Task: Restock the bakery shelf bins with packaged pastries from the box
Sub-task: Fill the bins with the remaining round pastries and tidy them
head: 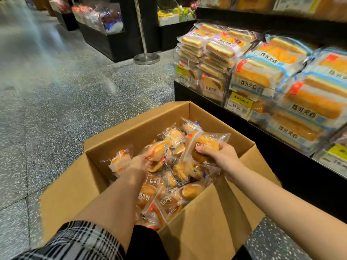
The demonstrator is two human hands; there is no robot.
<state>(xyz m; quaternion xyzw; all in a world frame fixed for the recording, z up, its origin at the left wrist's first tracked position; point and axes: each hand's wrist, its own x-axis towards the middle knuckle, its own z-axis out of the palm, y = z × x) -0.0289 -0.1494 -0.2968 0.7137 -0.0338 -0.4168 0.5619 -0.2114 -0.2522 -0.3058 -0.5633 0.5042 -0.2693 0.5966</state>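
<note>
The right hand [218,156] is curled around a clear-wrapped round pastry packet [204,145], fingers over its near edge, and holds it above the open cardboard box [206,218]. The packet is tilted, its sealed end pointing toward the shelf. The left hand [139,162] reaches into the box and grips a second wrapped pastry [156,152] with orange printing on the wrapper; its fingers wrap the near side of that packet.

Below and around both hands, the box contains a loose heap of packaged pastries [169,194], lying at mixed angles, mostly against the right and near walls. One packet [120,161] lies apart against the left wall. The box flaps are folded outward. The box stands on a speckled grey floor [56,109].

A plaid sleeve [75,241] covers the left upper arm.

To the right of the box, the black shelf [234,117] carries clear bins stacked with packaged sandwich bread: blue-labelled packs [262,72] nearer, purple-labelled packs [210,53] farther along. Yellow price tags [238,104] are fixed to the bin fronts.

A metal stanchion base [146,58] stands on the floor beyond.
</note>
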